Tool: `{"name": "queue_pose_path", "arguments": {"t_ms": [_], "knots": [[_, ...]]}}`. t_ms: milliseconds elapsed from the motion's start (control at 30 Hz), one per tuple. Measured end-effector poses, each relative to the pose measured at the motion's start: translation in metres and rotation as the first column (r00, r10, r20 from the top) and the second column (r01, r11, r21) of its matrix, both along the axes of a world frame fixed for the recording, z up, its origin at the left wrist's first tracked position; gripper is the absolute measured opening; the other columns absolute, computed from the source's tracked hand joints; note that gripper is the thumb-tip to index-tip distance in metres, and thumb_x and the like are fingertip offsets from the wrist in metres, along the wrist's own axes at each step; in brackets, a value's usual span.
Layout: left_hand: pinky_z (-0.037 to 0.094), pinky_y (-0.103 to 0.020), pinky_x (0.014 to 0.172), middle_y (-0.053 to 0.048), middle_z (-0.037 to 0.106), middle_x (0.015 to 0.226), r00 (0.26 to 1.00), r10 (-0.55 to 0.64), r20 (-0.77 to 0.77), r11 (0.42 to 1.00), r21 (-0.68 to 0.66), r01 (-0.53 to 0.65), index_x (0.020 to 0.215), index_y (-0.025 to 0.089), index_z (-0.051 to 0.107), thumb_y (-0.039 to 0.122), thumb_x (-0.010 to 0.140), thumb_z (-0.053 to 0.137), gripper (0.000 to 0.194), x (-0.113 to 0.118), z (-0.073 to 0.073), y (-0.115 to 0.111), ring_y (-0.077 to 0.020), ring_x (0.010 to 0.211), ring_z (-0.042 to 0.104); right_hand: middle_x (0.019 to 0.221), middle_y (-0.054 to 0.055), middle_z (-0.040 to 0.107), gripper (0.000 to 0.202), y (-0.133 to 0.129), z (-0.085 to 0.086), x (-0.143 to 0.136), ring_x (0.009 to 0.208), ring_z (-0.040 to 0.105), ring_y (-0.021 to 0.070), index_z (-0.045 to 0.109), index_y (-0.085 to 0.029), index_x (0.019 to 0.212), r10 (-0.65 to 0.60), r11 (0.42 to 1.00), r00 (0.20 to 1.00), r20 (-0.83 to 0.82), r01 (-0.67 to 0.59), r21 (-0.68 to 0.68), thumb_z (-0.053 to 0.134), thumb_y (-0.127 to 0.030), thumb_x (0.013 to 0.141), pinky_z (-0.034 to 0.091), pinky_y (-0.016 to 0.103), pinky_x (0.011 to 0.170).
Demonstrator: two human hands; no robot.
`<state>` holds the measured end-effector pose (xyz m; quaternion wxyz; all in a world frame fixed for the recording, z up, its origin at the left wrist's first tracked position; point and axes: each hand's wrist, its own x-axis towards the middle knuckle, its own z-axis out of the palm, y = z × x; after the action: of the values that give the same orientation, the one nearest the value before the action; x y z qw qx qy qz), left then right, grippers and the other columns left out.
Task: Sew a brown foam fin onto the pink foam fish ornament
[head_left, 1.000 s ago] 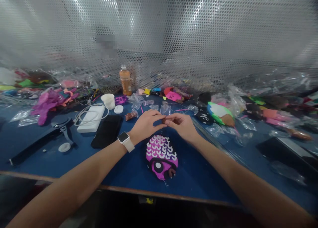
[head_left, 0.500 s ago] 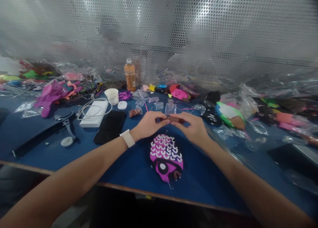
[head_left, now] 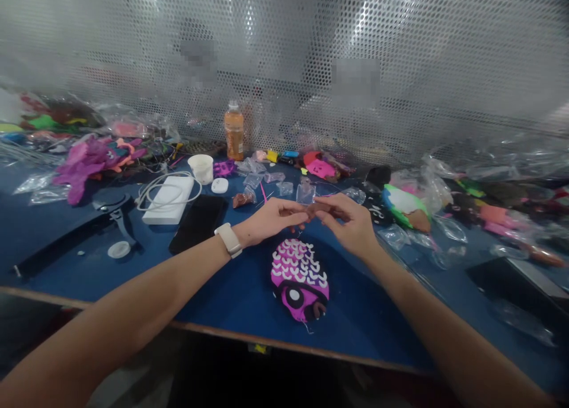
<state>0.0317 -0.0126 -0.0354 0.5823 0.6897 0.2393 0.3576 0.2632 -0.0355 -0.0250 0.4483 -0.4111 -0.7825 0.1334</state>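
Both hands meet above the middle of the blue table (head_left: 249, 295). My left hand (head_left: 281, 217), with a pale watch on its wrist, pinches one end of a small piece of brown clay (head_left: 316, 209). The fingers of my right hand (head_left: 345, 219) are closed on the other end. Just below the hands lies an oval pink clay fish (head_left: 299, 277), with white curved scales, a black band, a round white-and-black eye and a brown mouth. A thin wire loop sticks out at its lower tip.
Left of the hands are a black phone (head_left: 198, 224), a white box (head_left: 169, 201) with a cable, a cup (head_left: 201, 169) and black pliers (head_left: 116, 209). Behind stands an orange bottle (head_left: 234, 132). Clay figures (head_left: 406, 206) and plastic wrappers lie to the right.
The brown piece shows more between my fingers, and both hands have shifted slightly right. The view has turned a little.
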Motion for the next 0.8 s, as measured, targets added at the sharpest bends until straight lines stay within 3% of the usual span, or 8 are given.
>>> {"name": "queue_pose_path", "arguments": {"t_ms": [133, 300, 433, 533, 667, 800], "knots": [[0.051, -0.026, 0.073, -0.008, 0.076, 0.088, 0.996, 0.065, -0.058, 0.994, 0.096, -0.059, 0.095, 0.012, 0.080, 0.036, 0.092, 0.075, 0.024, 0.000, -0.001, 0.002, -0.0135, 0.077, 0.065, 0.107, 0.006, 0.071, 0.028, 0.002, -0.003, 0.000, 0.071, 0.066, 0.0176, 0.076, -0.030, 0.124, 0.047, 0.994, 0.998, -0.048, -0.052, -0.097, 0.068, -0.039, 0.098, 0.056, 0.033, 0.059], [0.043, -0.024, 0.064, -0.001, 0.066, 0.071, 0.987, 0.121, -0.111, 0.958, 0.273, -0.086, 0.080, 0.013, 0.074, 0.033, 0.093, 0.071, 0.024, 0.001, -0.006, 0.003, -0.0099, 0.066, 0.055, 0.106, 0.007, 0.074, 0.025, 0.005, -0.007, 0.000, 0.093, 0.070, 0.0245, 0.079, -0.031, 0.118, 0.109, 0.988, 0.994, -0.021, -0.111, -0.109, 0.072, -0.041, 0.096, 0.059, 0.035, 0.069], [0.039, -0.024, 0.061, 0.000, 0.062, 0.067, 0.971, 0.170, -0.167, 0.930, 0.354, -0.102, 0.073, 0.013, 0.069, 0.030, 0.092, 0.068, 0.026, 0.002, -0.009, 0.003, -0.0092, 0.063, 0.051, 0.106, 0.006, 0.075, 0.026, 0.004, -0.008, -0.001, 0.094, 0.071, 0.0247, 0.080, -0.032, 0.117, 0.156, 0.983, 0.987, 0.030, -0.153, -0.098, 0.075, -0.042, 0.094, 0.059, 0.036, 0.071], [0.039, -0.024, 0.061, -0.001, 0.064, 0.069, 0.967, 0.192, -0.170, 0.926, 0.358, -0.120, 0.075, 0.013, 0.070, 0.030, 0.092, 0.066, 0.025, 0.002, -0.010, 0.002, -0.0100, 0.064, 0.052, 0.109, 0.006, 0.075, 0.029, 0.002, -0.006, -0.001, 0.092, 0.070, 0.0244, 0.079, -0.033, 0.120, 0.180, 0.982, 0.981, 0.074, -0.175, -0.077, 0.077, -0.041, 0.092, 0.059, 0.038, 0.074], [0.044, -0.024, 0.065, -0.002, 0.068, 0.075, 0.983, 0.108, -0.151, 0.959, 0.275, -0.063, 0.082, 0.013, 0.071, 0.020, 0.086, 0.064, 0.011, 0.002, -0.007, 0.001, -0.0118, 0.069, 0.058, 0.105, 0.006, 0.075, 0.025, 0.002, -0.002, 0.000, 0.089, 0.069, 0.0247, 0.080, -0.033, 0.115, 0.161, 0.986, 0.979, 0.128, -0.154, -0.062, 0.074, -0.045, 0.094, 0.059, 0.040, 0.077], [0.049, -0.026, 0.073, -0.004, 0.069, 0.077, 0.993, 0.033, -0.109, 0.979, 0.202, -0.011, 0.083, 0.013, 0.071, 0.031, 0.097, 0.057, 0.027, 0.000, -0.002, -0.002, -0.0136, 0.074, 0.062, 0.097, 0.006, 0.074, 0.025, 0.001, -0.001, -0.001, 0.082, 0.068, 0.0230, 0.081, -0.031, 0.108, 0.130, 0.991, 0.984, 0.119, -0.123, -0.061, 0.072, -0.050, 0.095, 0.057, 0.038, 0.072]]}}
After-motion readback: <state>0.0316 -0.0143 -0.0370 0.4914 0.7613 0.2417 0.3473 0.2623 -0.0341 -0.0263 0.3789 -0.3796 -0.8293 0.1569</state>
